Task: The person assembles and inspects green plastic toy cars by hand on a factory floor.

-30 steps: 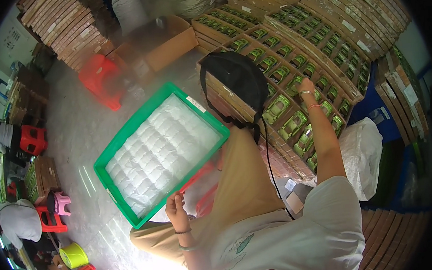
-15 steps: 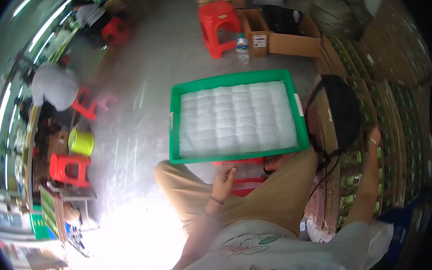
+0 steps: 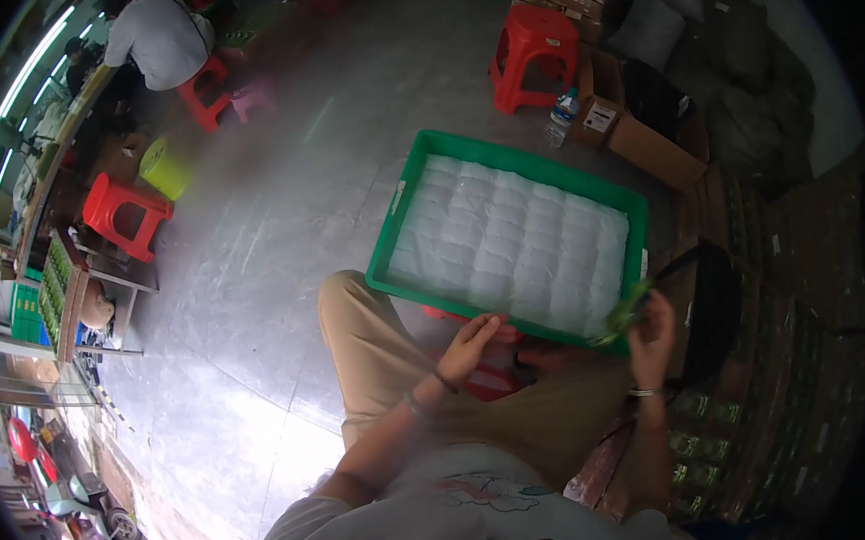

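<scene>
A green plastic tray stands in front of my knees, turned at an angle. Soft white padded packing in rows of pillow-like cells covers its inside. My right hand is closed on a small green piece at the tray's near right corner; motion smears the piece, so its kind is unclear. Over my lap, just off the tray's near edge, my left hand has its fingers drawn together and shows nothing in them.
Stacked wooden trays of green pieces lie at my right, beside a black bag. Beyond the tray are a red stool, a water bottle and a cardboard box. A person sits at a workbench far left.
My right hand has come from the stacked trays at the right to the tray's near corner, bringing the green piece. The view has turned, so the tray looks tilted and lies further right.
</scene>
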A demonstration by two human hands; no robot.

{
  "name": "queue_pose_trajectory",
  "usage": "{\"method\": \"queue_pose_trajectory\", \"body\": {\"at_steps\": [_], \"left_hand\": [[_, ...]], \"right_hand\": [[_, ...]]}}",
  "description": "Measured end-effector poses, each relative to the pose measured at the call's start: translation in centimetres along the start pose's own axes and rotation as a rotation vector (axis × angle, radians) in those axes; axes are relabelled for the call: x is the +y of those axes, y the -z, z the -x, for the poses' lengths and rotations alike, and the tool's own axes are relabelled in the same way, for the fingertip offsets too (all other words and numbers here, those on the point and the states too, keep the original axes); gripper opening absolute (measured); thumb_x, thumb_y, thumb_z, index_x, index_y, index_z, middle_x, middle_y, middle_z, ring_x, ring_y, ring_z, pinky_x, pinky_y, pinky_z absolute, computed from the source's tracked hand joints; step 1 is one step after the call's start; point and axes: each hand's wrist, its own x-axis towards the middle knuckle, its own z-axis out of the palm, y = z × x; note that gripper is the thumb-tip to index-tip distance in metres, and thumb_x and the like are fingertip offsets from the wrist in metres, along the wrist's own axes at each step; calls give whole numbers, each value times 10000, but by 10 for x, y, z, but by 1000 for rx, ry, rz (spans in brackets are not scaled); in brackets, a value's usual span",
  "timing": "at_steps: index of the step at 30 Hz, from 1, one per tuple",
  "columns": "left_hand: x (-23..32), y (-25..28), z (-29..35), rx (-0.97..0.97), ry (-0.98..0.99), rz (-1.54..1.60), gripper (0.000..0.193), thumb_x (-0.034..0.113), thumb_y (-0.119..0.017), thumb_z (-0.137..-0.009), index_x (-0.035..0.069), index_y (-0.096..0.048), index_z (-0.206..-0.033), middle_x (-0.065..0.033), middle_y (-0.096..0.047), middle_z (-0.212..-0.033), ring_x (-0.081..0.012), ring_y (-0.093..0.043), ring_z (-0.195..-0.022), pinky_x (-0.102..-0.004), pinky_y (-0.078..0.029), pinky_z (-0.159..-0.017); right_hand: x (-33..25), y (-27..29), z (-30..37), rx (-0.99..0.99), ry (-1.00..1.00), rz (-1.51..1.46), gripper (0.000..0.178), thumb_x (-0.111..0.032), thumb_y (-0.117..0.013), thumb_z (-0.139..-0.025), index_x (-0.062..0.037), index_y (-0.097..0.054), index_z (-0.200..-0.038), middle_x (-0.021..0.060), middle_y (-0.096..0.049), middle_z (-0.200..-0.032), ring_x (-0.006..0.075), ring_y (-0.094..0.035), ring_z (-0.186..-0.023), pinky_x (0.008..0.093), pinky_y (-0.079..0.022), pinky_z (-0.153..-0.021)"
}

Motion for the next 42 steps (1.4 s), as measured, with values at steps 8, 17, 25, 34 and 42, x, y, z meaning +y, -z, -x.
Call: {"method": "queue_pose_trajectory", "body": {"at_steps": [8,17,25,34,42], "left_hand": [[4,57,20,-21,-73,306,346,232,-382,-914,18,-424,-1183,-111,-551,-1077,-223,-542,-1005,-360,-463,-821],[0,98,-3,438,-28,403,194,184,-464,-877,2,-513,-922,-88,-582,-810,-199,-602,-744,-341,-526,-548],[-1,104,-12,532,-105,251,183,150,-472,-861,-13,-546,-900,-83,-581,-770,-161,-579,-674,-282,-479,-581],[-13,111,-22,481,-138,108,174,114,-475,-839,-25,-538,-923,-85,-588,-792,-170,-591,-672,-277,-487,-605],[-5,99,-8,479,-225,133,202,61,-505,-796,7,-542,-987,-49,-589,-827,-133,-573,-708,-253,-468,-626]], "right_hand": [[-57,-208,-34,-1001,340,-60,448,-13,-628,-706,-30,-484,-1130,104,-535,-1043,195,-561,-947,296,-459,-799],[107,-323,-208,-390,158,823,294,-89,-561,-755,-60,-525,-1046,147,-529,-1061,281,-539,-948,354,-461,-782],[112,-340,-209,-379,217,1116,260,-111,-590,-727,-68,-557,-982,131,-511,-1022,301,-517,-943,364,-463,-792],[100,-307,-199,-371,122,873,235,-14,-593,-695,-53,-531,-918,151,-532,-1000,307,-532,-916,368,-459,-756],[77,-218,-119,-284,-55,187,180,47,-522,-762,-6,-567,-928,112,-597,-884,211,-600,-796,296,-478,-675]]}}
